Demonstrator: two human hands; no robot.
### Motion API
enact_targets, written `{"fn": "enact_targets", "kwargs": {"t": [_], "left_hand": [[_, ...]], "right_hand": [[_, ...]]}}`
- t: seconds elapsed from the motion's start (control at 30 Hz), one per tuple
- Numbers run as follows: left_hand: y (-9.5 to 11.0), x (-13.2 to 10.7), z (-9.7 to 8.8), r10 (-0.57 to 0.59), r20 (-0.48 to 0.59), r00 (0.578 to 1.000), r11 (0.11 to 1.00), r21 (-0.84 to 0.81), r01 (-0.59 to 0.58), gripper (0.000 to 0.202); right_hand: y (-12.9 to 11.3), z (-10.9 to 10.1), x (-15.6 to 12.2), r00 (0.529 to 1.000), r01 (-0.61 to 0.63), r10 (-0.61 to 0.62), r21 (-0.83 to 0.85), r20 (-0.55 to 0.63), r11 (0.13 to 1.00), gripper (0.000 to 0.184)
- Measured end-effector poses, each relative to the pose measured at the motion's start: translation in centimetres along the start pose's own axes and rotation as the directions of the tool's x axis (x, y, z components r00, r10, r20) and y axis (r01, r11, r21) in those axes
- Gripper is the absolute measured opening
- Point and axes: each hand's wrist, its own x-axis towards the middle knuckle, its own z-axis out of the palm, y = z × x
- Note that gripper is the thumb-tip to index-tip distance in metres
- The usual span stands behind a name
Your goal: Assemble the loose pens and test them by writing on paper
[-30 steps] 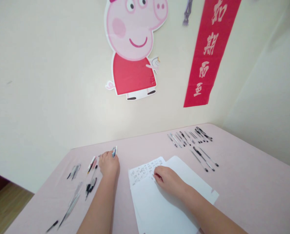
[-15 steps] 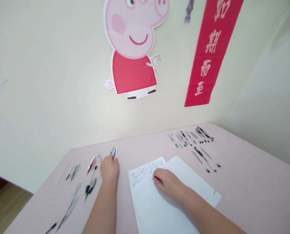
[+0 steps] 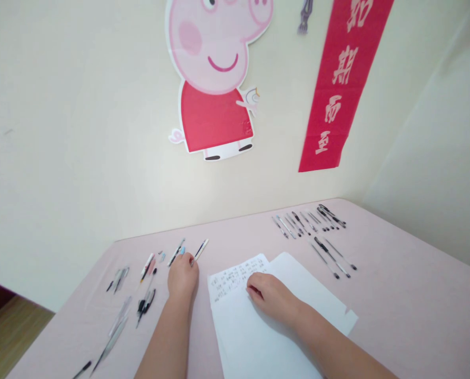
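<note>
My left hand (image 3: 183, 275) is closed at the back left of the table, its fingers pinched on the near end of a white pen (image 3: 202, 249) with a dark stripe. The pen slants up and to the right. Just beyond the fingers shows a small light-blue piece (image 3: 182, 250), partly hidden. A second slim pen (image 3: 175, 252) lies close by on the left. My right hand (image 3: 272, 295) rests curled on the white sheets of paper (image 3: 254, 337), beside rows of handwriting (image 3: 235, 279). Whether its fingers hold something is hidden from me.
Several pens (image 3: 294, 226) lie in a row at the back right, with 3 more (image 3: 332, 258) nearer. On the left are loose pens and caps (image 3: 144, 305), clear pen parts (image 3: 118, 326) and a pink-and-white pen (image 3: 147, 266). The pink tabletop (image 3: 409, 295) meets the wall.
My left hand has shifted slightly right, and the white pen has swung from nearly upright to a rightward slant. The slim pen beside it now shows more fully. My right hand stays put.
</note>
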Motion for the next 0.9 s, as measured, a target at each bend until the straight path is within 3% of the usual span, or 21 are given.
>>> {"fn": "enact_targets", "kwargs": {"t": [0.23,0.6,0.77,0.83,0.9], "left_hand": [[1.4,-0.4,-1.0,0.023,0.055,0.998,0.978,0.206,-0.034,0.018],[0.9,0.0,-0.7,0.015,0.1,0.995,0.985,0.169,-0.032,0.02],[0.9,0.3,-0.3,0.009,0.124,0.992,0.999,-0.034,-0.004,0.016],[1.3,0.6,-0.3,0.011,0.136,0.991,0.972,-0.232,0.021,0.014],[2.1,0.7,-0.6,0.012,0.162,0.987,0.868,-0.491,0.07,0.013]], "right_hand": [[0.4,0.2,0.0,1.0,-0.021,0.021,-0.001,-0.013,1.0,0.015],[0.2,0.3,0.0,1.0,-0.002,0.003,0.037,-0.022,0.999,0.016],[0.1,0.1,-0.1,1.0,-0.013,0.014,0.051,-0.025,0.999,0.016],[0.2,0.2,-0.1,0.999,-0.012,0.014,0.068,-0.035,0.998,0.016],[0.2,0.3,0.0,0.997,-0.02,0.028,0.099,-0.072,0.995,0.015]]}}
